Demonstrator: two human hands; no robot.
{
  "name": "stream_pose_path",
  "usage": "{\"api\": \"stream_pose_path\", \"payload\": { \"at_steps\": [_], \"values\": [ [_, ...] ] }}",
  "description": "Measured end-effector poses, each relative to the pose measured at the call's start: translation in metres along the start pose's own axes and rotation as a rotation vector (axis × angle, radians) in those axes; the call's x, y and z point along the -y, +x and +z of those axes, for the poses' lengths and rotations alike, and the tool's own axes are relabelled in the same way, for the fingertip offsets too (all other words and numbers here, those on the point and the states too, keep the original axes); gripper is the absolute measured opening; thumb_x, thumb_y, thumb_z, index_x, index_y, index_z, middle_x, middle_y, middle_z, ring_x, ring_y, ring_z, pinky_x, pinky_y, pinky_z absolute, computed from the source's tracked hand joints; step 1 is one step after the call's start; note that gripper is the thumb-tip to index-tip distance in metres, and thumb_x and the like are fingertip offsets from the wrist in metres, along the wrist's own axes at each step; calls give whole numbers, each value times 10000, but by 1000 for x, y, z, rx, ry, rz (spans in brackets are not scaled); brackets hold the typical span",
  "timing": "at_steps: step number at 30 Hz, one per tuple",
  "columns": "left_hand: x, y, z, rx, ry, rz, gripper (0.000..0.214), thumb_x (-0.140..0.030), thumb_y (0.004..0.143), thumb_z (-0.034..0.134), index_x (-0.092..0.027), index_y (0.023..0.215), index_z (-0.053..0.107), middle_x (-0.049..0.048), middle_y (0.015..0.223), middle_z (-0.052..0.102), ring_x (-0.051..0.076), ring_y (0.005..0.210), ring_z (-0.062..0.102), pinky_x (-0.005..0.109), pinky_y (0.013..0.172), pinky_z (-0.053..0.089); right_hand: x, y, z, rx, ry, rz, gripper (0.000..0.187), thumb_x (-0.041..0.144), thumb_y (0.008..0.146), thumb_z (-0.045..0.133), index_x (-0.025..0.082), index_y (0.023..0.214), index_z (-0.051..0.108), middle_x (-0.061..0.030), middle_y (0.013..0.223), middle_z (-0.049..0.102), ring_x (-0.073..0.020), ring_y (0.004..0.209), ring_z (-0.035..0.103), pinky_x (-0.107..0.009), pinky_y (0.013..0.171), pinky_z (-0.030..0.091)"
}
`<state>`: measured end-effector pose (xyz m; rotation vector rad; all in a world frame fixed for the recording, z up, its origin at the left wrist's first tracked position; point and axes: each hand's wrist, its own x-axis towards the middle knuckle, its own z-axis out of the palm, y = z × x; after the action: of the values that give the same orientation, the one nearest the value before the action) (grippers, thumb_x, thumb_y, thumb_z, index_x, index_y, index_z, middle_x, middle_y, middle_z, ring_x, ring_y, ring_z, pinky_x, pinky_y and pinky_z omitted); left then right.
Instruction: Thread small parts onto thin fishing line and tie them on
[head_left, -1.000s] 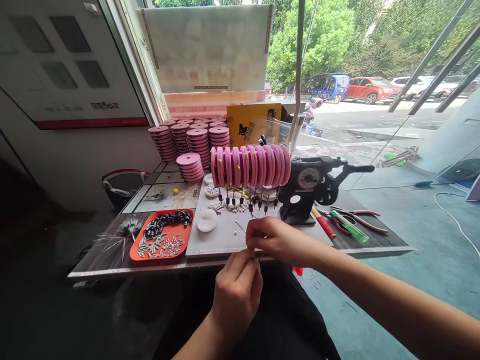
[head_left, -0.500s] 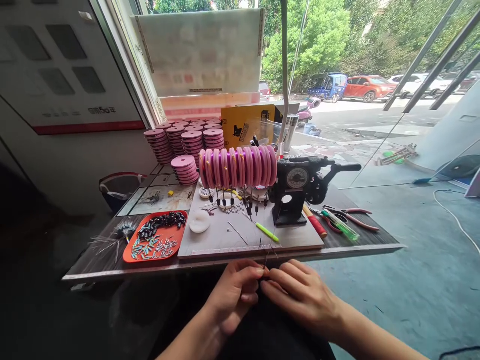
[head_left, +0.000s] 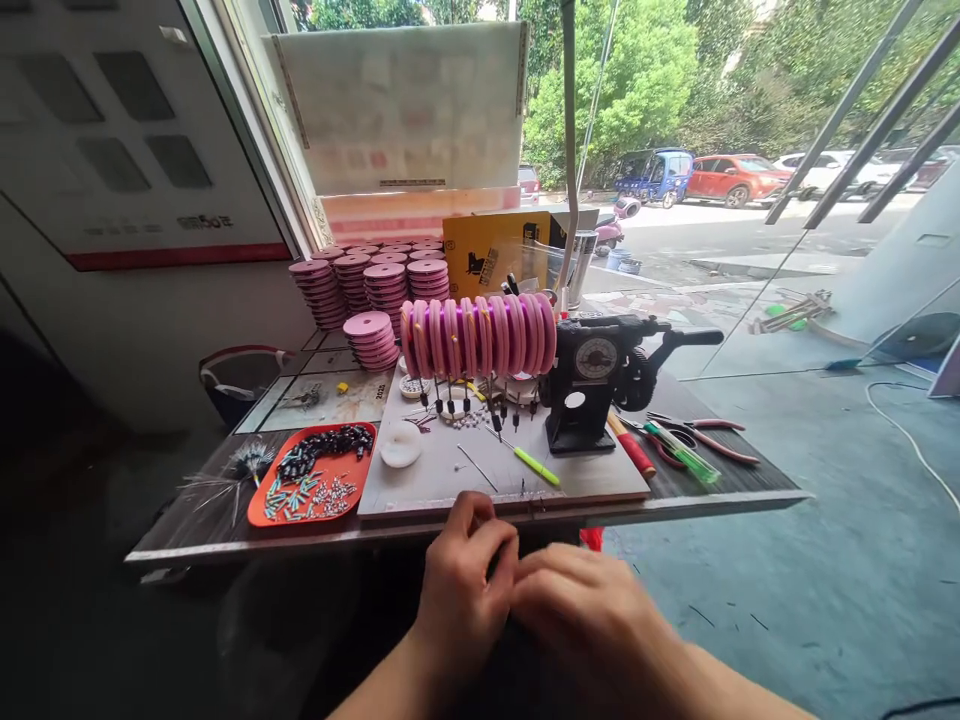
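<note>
My left hand point(head_left: 471, 570) is in front of the board's near edge, thumb and fingers curled into a pinch. My right hand point(head_left: 581, 605) presses close against it with its fingers bent together, somewhat blurred. Whatever is between the fingertips is hidden or too thin to make out. Fine dark strands point(head_left: 534, 495) show at the board edge just beyond the hands. On the white board point(head_left: 427, 490) lie a needle-like tool point(head_left: 477, 467), a green-handled hook tool point(head_left: 535, 466) and a round white dish point(head_left: 401, 444).
A black winding machine point(head_left: 585, 385) carries a row of pink foam spools point(head_left: 480, 337). An orange tray point(head_left: 255, 508) of small dark and silvery parts is at left. Pliers point(head_left: 724, 437) and a red-wrapped handle point(head_left: 634, 448) lie right. Stacked pink spools point(head_left: 386, 285) stand behind.
My left hand has risen slightly and turned, knuckles up. My right hand has shifted a little lower and left. The dark strand seen at the fingertips before is now hidden there.
</note>
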<state>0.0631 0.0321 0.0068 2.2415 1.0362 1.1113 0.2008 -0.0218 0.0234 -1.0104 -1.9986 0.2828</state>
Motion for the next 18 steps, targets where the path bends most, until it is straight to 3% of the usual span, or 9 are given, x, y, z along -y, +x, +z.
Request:
{"api": "stream_pose_path", "payload": {
  "at_steps": [2, 4, 6, 9, 11, 13, 15, 16, 18],
  "values": [
    [6, -5, 0, -112, 207, 167, 219, -74, 761, 469, -179, 697, 650, 36, 705, 524, 125, 563, 521, 215, 520, 436, 0, 28, -9, 65, 199, 224, 191, 145, 856, 471, 145, 710, 594, -13, 644, 611, -113, 574, 527, -202, 547, 413],
    [10, -7, -2, -201, 349, 249, 221, -74, 781, 474, -180, 713, 656, 46, 684, 551, 135, 564, 547, 223, 548, 460, -6, 61, -14, 128, 312, 393, 130, 151, 808, 537, 143, 691, 593, 12, 618, 589, -108, 583, 524, -197, 555, 413],
    [12, -6, -6, -211, 387, 270, 211, -84, 794, 488, -182, 733, 666, 81, 747, 622, 152, 605, 590, 238, 590, 479, -15, 89, -14, 237, 374, 446, 101, 137, 771, 560, 134, 674, 591, 21, 609, 582, -105, 578, 529, -194, 544, 415],
    [10, -1, -13, -86, 201, 205, 202, -96, 783, 511, -201, 769, 683, 104, 859, 695, 190, 712, 637, 281, 678, 490, -22, 108, -13, 370, 370, 425, 94, 117, 727, 593, 125, 634, 603, 25, 574, 588, -103, 535, 531, -188, 494, 403],
    [7, 4, -17, -26, -100, -1, 160, -108, 752, 560, -201, 726, 687, 85, 820, 702, 189, 739, 631, 276, 694, 484, -21, 99, -15, 345, 310, 420, 55, 119, 729, 606, 130, 676, 621, 18, 599, 598, -106, 546, 525, -198, 509, 393],
    [6, 10, -19, 16, -576, -408, 107, -102, 694, 621, -176, 636, 672, 49, 715, 675, 124, 626, 581, 196, 565, 455, -17, 77, -18, 236, 134, 318, 67, 130, 786, 562, 141, 776, 627, 0, 665, 610, -109, 567, 514, -218, 537, 377],
    [5, 15, -20, 90, -1032, -829, 87, -82, 629, 659, -145, 571, 642, -3, 585, 604, 43, 454, 446, 120, 392, 329, -14, 52, -19, 147, -183, 6, 184, 122, 866, 450, 148, 804, 621, -21, 685, 610, -118, 556, 496, -249, 531, 346],
    [5, 16, -20, 135, -1186, -976, 83, -72, 603, 666, -133, 559, 630, -28, 529, 557, 18, 400, 374, 102, 345, 259, -14, 41, -17, 138, -338, -169, 244, 105, 888, 400, 147, 786, 618, -25, 667, 602, -125, 544, 484, -267, 525, 328],
    [4, 18, -20, 195, -1326, -1116, 87, -56, 570, 666, -117, 548, 609, -60, 468, 479, 1, 359, 330, 85, 315, 200, -14, 26, -10, 130, -551, -409, 319, 70, 903, 347, 143, 727, 602, -22, 626, 575, -134, 531, 463, -295, 520, 296]
  ]
}}
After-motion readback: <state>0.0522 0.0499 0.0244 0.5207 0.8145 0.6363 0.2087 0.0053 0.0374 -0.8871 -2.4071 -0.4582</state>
